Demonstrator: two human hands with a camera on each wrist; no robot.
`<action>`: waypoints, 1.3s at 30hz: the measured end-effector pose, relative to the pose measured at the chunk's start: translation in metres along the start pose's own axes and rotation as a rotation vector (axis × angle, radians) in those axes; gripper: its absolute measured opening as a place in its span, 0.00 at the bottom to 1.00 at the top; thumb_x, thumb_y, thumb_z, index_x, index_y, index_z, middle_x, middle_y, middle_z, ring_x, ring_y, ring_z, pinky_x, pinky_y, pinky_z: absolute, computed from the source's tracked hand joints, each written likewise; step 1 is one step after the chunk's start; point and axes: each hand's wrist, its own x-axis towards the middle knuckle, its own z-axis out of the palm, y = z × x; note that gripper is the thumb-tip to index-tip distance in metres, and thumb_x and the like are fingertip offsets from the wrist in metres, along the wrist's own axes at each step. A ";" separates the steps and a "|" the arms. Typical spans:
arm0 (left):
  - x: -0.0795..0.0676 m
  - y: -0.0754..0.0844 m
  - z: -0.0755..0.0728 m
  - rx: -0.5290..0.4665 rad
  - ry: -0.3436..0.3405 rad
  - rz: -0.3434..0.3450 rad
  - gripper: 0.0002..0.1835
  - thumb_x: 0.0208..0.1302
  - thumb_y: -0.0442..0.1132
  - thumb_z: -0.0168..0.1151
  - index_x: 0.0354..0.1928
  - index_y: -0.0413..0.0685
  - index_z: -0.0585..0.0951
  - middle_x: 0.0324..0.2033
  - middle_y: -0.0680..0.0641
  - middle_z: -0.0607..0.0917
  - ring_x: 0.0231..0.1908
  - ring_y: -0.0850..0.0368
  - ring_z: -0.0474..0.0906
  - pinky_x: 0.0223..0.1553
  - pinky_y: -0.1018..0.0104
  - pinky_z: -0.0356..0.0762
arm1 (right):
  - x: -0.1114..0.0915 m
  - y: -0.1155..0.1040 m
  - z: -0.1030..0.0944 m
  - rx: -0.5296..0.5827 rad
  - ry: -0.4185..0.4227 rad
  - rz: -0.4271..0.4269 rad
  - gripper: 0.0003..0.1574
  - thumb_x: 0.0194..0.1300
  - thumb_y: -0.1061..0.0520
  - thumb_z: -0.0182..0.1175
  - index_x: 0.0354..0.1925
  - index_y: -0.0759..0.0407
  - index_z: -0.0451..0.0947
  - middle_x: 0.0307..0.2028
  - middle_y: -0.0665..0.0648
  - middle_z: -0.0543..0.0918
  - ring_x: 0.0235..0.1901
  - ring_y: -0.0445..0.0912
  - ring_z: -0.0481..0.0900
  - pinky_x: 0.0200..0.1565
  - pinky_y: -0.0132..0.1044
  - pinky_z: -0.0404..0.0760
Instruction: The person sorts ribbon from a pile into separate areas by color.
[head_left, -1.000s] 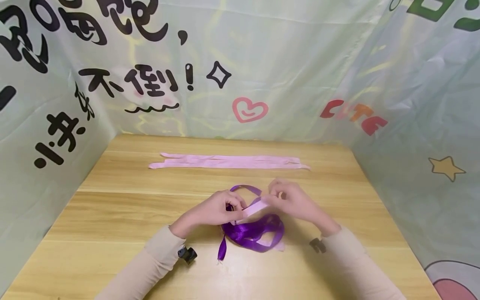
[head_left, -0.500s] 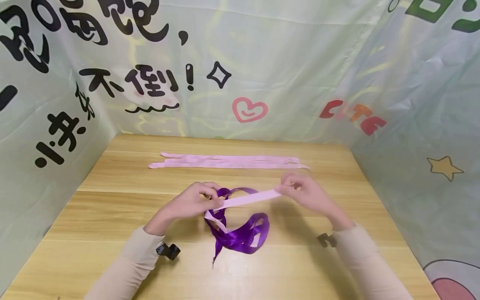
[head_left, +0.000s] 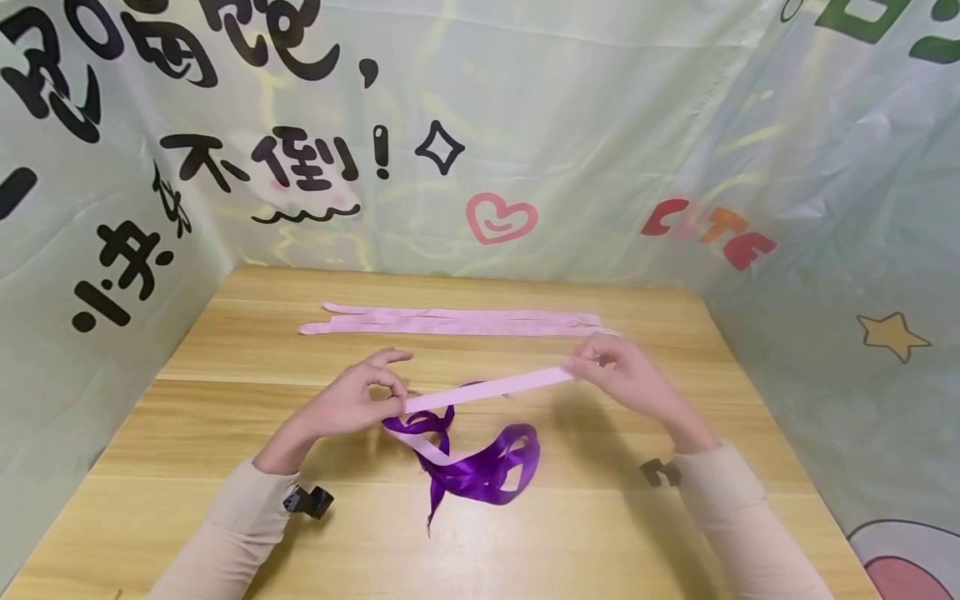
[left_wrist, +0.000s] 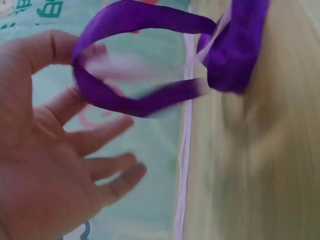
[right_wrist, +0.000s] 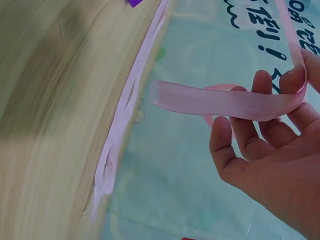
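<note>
A pink ribbon [head_left: 487,390] is stretched between my two hands above the table. My left hand [head_left: 345,402] pinches it at thumb and index finger, the other fingers spread. A purple ribbon [head_left: 480,479] hangs in loops below the left fingertips and lies bunched toward the middle of the table. Seen from the left wrist, a purple loop [left_wrist: 135,12] runs from the fingertips, with a blurred pink strip inside it. My right hand [head_left: 626,379] pinches the pink ribbon near its end. The right wrist view shows the free pink end [right_wrist: 200,100] sticking out past the fingers.
Several pink ribbons [head_left: 457,322] lie side by side across the back of the wooden table [head_left: 225,433]. Printed cloth [head_left: 585,150] stands as walls behind and at both sides. Small black devices sit at both wrists.
My left hand has moved left and the right hand slightly right and up, drawing the pink ribbon out longer between them. Part of the purple ribbon has shifted left with the left hand.
</note>
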 end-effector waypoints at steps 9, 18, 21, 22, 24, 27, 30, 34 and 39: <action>0.000 -0.005 0.000 0.129 0.088 0.015 0.09 0.58 0.28 0.68 0.31 0.53 0.85 0.62 0.31 0.83 0.71 0.22 0.68 0.72 0.24 0.57 | 0.001 0.002 -0.003 -0.006 0.004 0.019 0.13 0.74 0.52 0.66 0.31 0.53 0.81 0.37 0.49 0.86 0.41 0.43 0.82 0.49 0.41 0.78; 0.004 -0.010 -0.023 -0.068 0.112 -0.054 0.08 0.69 0.33 0.62 0.30 0.44 0.86 0.49 0.39 0.90 0.45 0.50 0.86 0.46 0.62 0.80 | 0.006 0.008 -0.009 0.019 0.004 0.131 0.21 0.76 0.46 0.64 0.28 0.56 0.75 0.38 0.55 0.85 0.39 0.48 0.79 0.36 0.40 0.74; 0.007 -0.012 -0.031 -0.137 0.138 -0.077 0.12 0.68 0.31 0.56 0.25 0.38 0.80 0.48 0.35 0.90 0.57 0.40 0.83 0.54 0.59 0.77 | 0.008 0.010 -0.011 0.024 0.007 0.172 0.22 0.75 0.44 0.65 0.29 0.57 0.75 0.30 0.55 0.79 0.29 0.46 0.71 0.27 0.38 0.68; 0.008 -0.012 -0.033 -0.136 0.152 -0.086 0.12 0.68 0.31 0.55 0.24 0.37 0.79 0.48 0.35 0.90 0.57 0.38 0.83 0.52 0.59 0.77 | 0.009 0.012 -0.011 0.026 0.006 0.177 0.22 0.74 0.44 0.65 0.30 0.57 0.75 0.29 0.55 0.77 0.27 0.45 0.70 0.26 0.37 0.67; 0.011 -0.012 -0.035 -0.102 0.186 -0.104 0.13 0.67 0.31 0.54 0.24 0.36 0.77 0.47 0.36 0.91 0.55 0.39 0.84 0.49 0.58 0.75 | 0.010 0.013 -0.011 0.030 0.006 0.189 0.22 0.74 0.43 0.65 0.31 0.58 0.75 0.25 0.54 0.72 0.24 0.44 0.66 0.26 0.37 0.67; 0.014 -0.011 -0.036 -0.027 0.247 -0.141 0.14 0.68 0.33 0.53 0.25 0.39 0.82 0.46 0.41 0.92 0.54 0.44 0.83 0.53 0.52 0.72 | 0.012 0.014 -0.011 0.028 0.006 0.203 0.22 0.74 0.42 0.65 0.32 0.57 0.76 0.24 0.52 0.71 0.23 0.43 0.66 0.27 0.37 0.68; 0.016 -0.012 -0.037 0.052 0.314 -0.174 0.14 0.69 0.35 0.56 0.30 0.43 0.89 0.44 0.43 0.93 0.45 0.51 0.82 0.52 0.51 0.72 | 0.013 0.015 -0.012 0.015 0.012 0.194 0.21 0.74 0.43 0.65 0.33 0.57 0.76 0.25 0.53 0.72 0.24 0.45 0.67 0.28 0.38 0.69; 0.016 -0.016 -0.040 0.127 0.372 -0.223 0.12 0.68 0.37 0.60 0.36 0.44 0.92 0.36 0.43 0.92 0.23 0.58 0.74 0.34 0.60 0.71 | 0.015 0.016 -0.012 0.009 0.024 0.162 0.17 0.76 0.46 0.63 0.36 0.58 0.77 0.28 0.52 0.73 0.25 0.44 0.69 0.28 0.38 0.69; 0.016 -0.023 -0.047 0.248 0.386 -0.282 0.11 0.64 0.42 0.62 0.33 0.48 0.92 0.26 0.47 0.89 0.15 0.59 0.66 0.31 0.61 0.66 | 0.016 0.019 -0.013 0.005 0.038 0.142 0.15 0.78 0.50 0.61 0.38 0.60 0.78 0.25 0.49 0.69 0.24 0.43 0.68 0.26 0.37 0.68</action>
